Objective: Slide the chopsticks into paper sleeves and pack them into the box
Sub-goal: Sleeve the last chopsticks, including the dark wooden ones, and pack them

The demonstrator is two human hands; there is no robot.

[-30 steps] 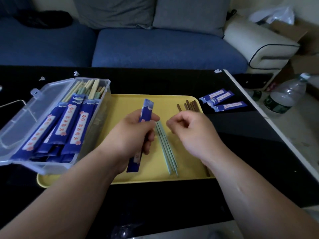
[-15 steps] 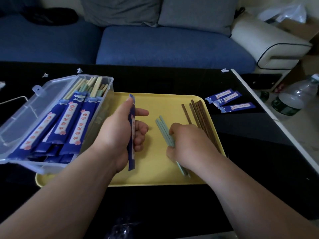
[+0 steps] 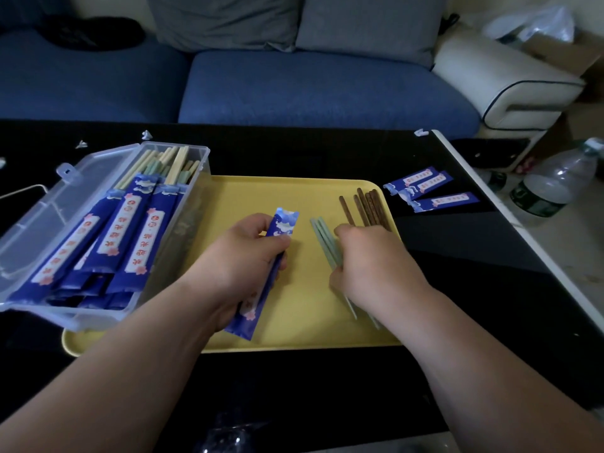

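Left hand (image 3: 242,256): fingers (image 3: 277,242) curled round a blue paper sleeve (image 3: 283,223), held tilted above the tray (image 3: 294,194), mouth end toward the far edge.

Right hand (image 3: 372,259): fingers (image 3: 343,232) curled down onto the pale green chopsticks (image 3: 322,237), which lie mid-tray.

Bare yellow tray between the hands. Brown chopsticks (image 3: 369,207) just beside the right hand, at the tray's far right corner.

Clear box (image 3: 81,317) overlaps the tray's left edge, packed with sleeved pairs. Three spare sleeves (image 3: 428,191) lie on the table (image 3: 457,273).
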